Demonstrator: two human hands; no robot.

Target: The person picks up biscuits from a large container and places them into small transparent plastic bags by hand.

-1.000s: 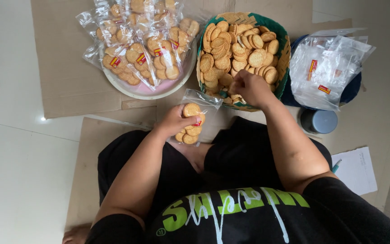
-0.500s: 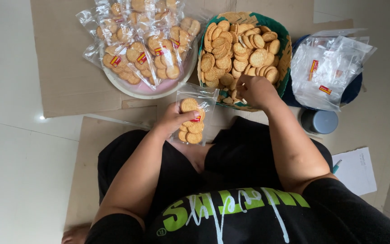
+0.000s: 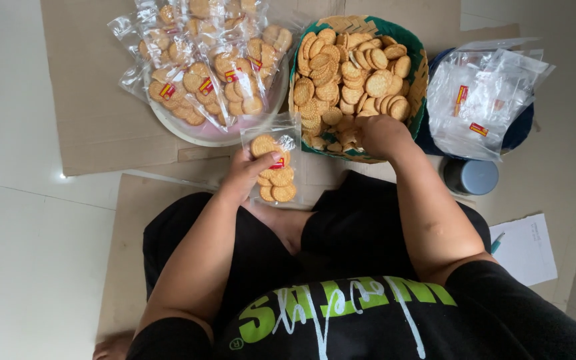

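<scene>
My left hand (image 3: 247, 172) holds a small clear plastic bag (image 3: 273, 165) partly filled with round biscuits, mouth toward the basket. My right hand (image 3: 380, 133) reaches into the near edge of a woven green basket (image 3: 417, 85) heaped with loose round biscuits (image 3: 348, 73); its fingers are closed among them, and whether it grips any is hidden. A pale round plate (image 3: 168, 122) at the upper left carries several filled, sealed biscuit bags (image 3: 208, 73).
A stack of empty clear bags (image 3: 485, 100) lies on a dark blue bowl at right. A grey round lid or cup (image 3: 471, 177) sits below it, with white paper (image 3: 528, 250) and a pen beside. Brown cardboard (image 3: 95, 100) covers the pale tiled floor.
My left hand has lifted the bag slightly toward the basket. My right hand has stayed at the basket's near edge, shifting a little among the biscuits.
</scene>
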